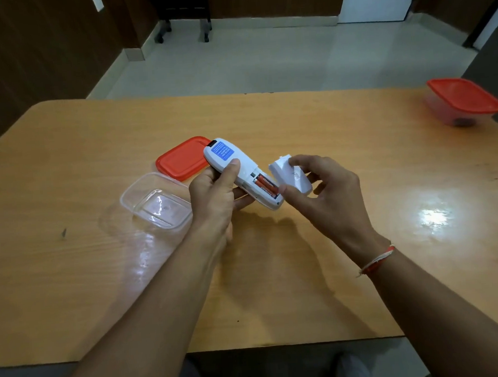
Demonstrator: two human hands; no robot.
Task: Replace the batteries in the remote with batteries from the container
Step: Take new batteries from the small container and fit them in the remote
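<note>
White plastic remote lies back-up in the left hand, held above the table: thumb curled over the back just below a blue label, fingers wrapped underneath. Battery bay at the near end is uncovered; two red batteries sit in it side by side. Right hand pinches the loose white battery cover between thumb and fingers, just beside the open bay, tilted and not seated on it. A red-and-white thread band circles the right wrist.

Left of the left hand, on the table: a clear container with no lid, nothing visible inside. Just behind it a red lid lies flat; the far end of the remote overlaps its right edge in view, so that part of the lid is hidden.

Far right corner of the table, well apart: a second clear container with its red lid on, something dark inside, contents not identifiable.
</note>
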